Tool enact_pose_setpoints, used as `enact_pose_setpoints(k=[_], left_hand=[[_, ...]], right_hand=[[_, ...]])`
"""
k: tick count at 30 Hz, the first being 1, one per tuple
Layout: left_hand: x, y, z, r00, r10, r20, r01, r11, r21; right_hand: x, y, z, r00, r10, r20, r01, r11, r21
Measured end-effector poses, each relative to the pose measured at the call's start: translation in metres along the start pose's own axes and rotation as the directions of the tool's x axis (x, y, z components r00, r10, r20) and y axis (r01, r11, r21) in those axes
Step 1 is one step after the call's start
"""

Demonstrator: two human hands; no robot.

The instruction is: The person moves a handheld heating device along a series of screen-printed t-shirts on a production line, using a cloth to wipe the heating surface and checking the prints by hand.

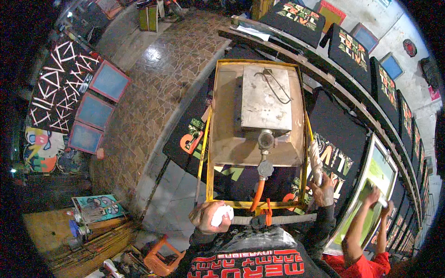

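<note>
At the near left corner of the yellow frame [237, 204]: left hand [204, 216] closed around a white wad [223, 216].
Right side: right hand [322, 192] gripping a pale bar [315, 160].

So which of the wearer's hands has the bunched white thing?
The left hand, by the yellow frame's near-left corner; the right hand holds the pale bar instead.

Serving as a screen-printing workshop. Displaying black fabric panels [350, 51] bearing one repeated colourful design in a row along a long bench. Storing blue framed screens [109, 79] at the left. Presenting a green-smeared screen [381, 167] under a co-worker's hands [371, 198]. Carrying a yellow-railed metal unit [259, 111] above printed cloth [340, 162].
</note>
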State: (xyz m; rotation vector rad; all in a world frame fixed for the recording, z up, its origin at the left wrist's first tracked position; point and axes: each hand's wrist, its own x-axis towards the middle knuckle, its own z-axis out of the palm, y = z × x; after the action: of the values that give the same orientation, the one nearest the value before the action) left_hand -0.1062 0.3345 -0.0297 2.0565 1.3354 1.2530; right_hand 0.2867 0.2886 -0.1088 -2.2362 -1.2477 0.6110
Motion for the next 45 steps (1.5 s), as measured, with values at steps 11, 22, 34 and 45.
enact_pose_setpoints(k=[11,22,34,45], left_hand=[[0.006,0.016,0.018,1.000,0.020,0.009,-0.021,0.997,0.077],[-0.001,0.013,0.034,0.994,-0.107,-0.002,0.106,0.988,0.114],[0.005,0.014,0.033,0.999,-0.047,-0.018,0.049,0.988,0.148],[-0.001,0.021,0.025,0.988,-0.140,0.070,0.130,0.983,0.127]], right_hand=[[0.021,-0.040,-0.029,0.980,0.146,0.137,-0.168,0.972,0.166],[0.028,-0.043,-0.027,0.994,0.099,0.036,-0.101,0.993,0.060],[0.029,-0.039,-0.026,0.976,0.179,0.125,-0.197,0.968,0.156],[0.030,-0.024,-0.019,0.979,0.135,0.155,-0.151,0.984,0.099]])
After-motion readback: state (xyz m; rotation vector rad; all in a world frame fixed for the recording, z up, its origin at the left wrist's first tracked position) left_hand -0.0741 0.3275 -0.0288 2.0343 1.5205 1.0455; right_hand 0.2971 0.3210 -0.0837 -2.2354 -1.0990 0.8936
